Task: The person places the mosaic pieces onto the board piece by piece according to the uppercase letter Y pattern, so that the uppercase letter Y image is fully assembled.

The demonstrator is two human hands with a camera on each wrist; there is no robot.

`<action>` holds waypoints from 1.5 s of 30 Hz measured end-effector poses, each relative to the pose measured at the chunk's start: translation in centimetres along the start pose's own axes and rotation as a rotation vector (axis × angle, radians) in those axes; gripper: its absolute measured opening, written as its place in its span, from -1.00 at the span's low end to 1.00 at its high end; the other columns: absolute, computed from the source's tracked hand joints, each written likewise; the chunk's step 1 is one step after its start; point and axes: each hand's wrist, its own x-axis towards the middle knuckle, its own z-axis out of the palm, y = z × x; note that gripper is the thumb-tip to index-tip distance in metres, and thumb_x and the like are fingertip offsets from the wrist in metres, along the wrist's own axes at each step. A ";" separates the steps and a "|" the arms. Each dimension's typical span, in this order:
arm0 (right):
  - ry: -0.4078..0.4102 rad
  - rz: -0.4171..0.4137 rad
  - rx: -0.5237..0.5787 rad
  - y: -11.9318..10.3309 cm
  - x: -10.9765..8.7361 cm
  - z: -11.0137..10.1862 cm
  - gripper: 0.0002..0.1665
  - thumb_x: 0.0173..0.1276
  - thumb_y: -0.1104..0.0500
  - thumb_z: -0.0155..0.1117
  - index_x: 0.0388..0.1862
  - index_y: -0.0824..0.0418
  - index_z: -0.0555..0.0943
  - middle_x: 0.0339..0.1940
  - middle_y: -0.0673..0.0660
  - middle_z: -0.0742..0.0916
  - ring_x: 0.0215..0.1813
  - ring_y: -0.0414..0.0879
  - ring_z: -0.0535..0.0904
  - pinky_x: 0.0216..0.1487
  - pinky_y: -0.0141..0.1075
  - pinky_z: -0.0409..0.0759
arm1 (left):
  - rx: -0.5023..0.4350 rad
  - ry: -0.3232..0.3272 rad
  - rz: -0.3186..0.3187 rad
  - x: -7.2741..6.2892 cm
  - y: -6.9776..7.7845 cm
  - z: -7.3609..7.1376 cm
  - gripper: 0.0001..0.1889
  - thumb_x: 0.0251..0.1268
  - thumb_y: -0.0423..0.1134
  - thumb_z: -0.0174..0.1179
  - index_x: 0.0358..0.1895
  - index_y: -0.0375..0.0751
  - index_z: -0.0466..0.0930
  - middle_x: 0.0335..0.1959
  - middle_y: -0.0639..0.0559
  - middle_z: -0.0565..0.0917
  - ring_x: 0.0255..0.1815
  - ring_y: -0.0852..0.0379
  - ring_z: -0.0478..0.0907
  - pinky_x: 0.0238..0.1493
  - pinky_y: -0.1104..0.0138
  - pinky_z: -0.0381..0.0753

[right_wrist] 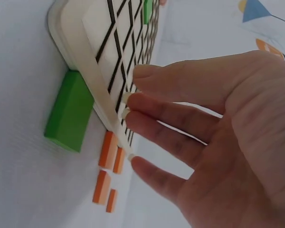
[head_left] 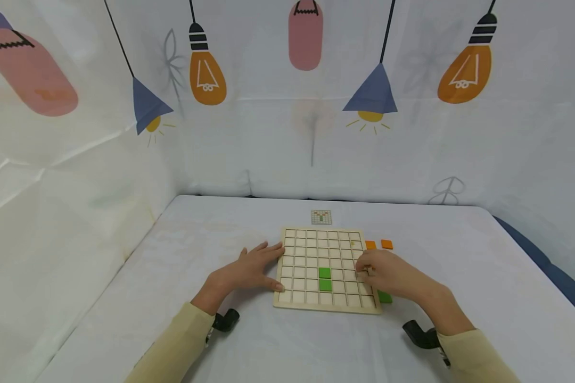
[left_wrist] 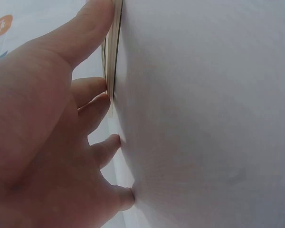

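Note:
A pale wooden grid board (head_left: 326, 309) lies flat on the white table. Two green square tiles (head_left: 325, 279) sit in neighbouring cells, one below the other. My left hand (head_left: 249, 270) is spread at the board's left edge, its thumb and fingertips against the rim. Over the right side of the board, my right hand (head_left: 390, 272) has its fingers slightly bent, with a gap to the thumb (right_wrist: 156, 78). No tile shows between them. Beside the right rim lies another green tile (right_wrist: 71, 111), partly covered by the hand in the head view.
Several orange tiles (right_wrist: 102, 187) lie on the table off the board's right edge. A small card with a grid pattern (head_left: 321, 217) rests behind the board. White cloth printed with lamps (head_left: 371, 93) hangs behind and to the left of the table (head_left: 220, 223).

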 end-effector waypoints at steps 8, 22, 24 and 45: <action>-0.032 0.090 -0.030 0.2 -0.8 -0.8 -0.79 0.19 0.35 0.27 -0.27 0.06 0.67 -0.27 -0.11 0.69 -0.15 -0.19 0.54 -0.05 -0.18 0.59 | -0.015 0.007 0.020 -0.1 0.2 -0.2 0.00 0.07 0.26 0.39 0.58 0.15 0.11 0.63 0.20 0.08 0.68 -0.09 -0.18 0.50 -0.37 -0.26; -0.165 0.229 0.088 -0.2 -2.0 -1.3 -0.71 0.03 0.34 0.43 -0.32 0.09 0.55 -0.46 0.01 0.54 -0.31 -0.11 0.41 -0.33 -0.25 0.34 | -0.020 0.006 0.016 -0.3 0.4 -0.1 0.01 0.08 0.26 0.39 0.58 0.13 0.10 0.63 0.20 0.07 0.68 -0.09 -0.19 0.51 -0.36 -0.27; -0.179 0.241 0.094 -0.2 -2.2 -1.3 -0.64 -0.04 0.33 0.51 -0.31 0.09 0.55 -0.43 0.04 0.54 -0.28 -0.10 0.41 -0.31 -0.22 0.34 | -0.017 0.005 0.019 -0.2 0.3 -0.1 0.01 0.08 0.27 0.38 0.58 0.13 0.10 0.63 0.21 0.07 0.68 -0.08 -0.19 0.51 -0.35 -0.27; -0.138 0.300 0.065 0.2 -1.4 -0.5 -0.79 0.11 0.36 0.43 -0.51 0.14 0.56 -0.51 0.02 0.56 -0.39 -0.12 0.44 -0.38 -0.27 0.40 | -0.040 0.003 0.008 -0.5 0.4 -0.2 0.01 0.07 0.22 0.42 0.58 0.07 0.12 0.63 0.14 0.09 0.68 -0.11 -0.16 0.50 -0.37 -0.26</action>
